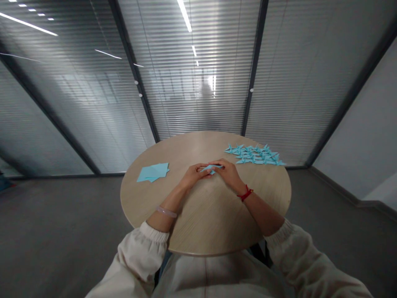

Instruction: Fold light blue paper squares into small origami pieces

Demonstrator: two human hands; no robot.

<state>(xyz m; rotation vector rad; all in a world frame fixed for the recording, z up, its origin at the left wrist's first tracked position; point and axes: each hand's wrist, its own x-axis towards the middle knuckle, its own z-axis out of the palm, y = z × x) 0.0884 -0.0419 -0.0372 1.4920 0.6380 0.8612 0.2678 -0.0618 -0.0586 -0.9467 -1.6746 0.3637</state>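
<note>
Near the middle of the round wooden table (214, 223), both hands meet on a small piece of folded light-blue paper (211, 168). My left hand (195, 175) grips its left side, fingers curled around it, with a pale bangle on the wrist. On the right side my right hand (228, 171) pinches the same paper, its fingers bent over the far edge; a red bracelet circles that wrist. Fingers cover part of the paper, so its exact folded shape is hard to make out.
Flat sheets of blue paper (153, 171) lie stacked at the table's left. Rows of several folded blue paper cranes (256, 155) stand at the back right. Beyond the table is a glass partition with blinds (198, 107); a white wall (356, 136) rises at right.
</note>
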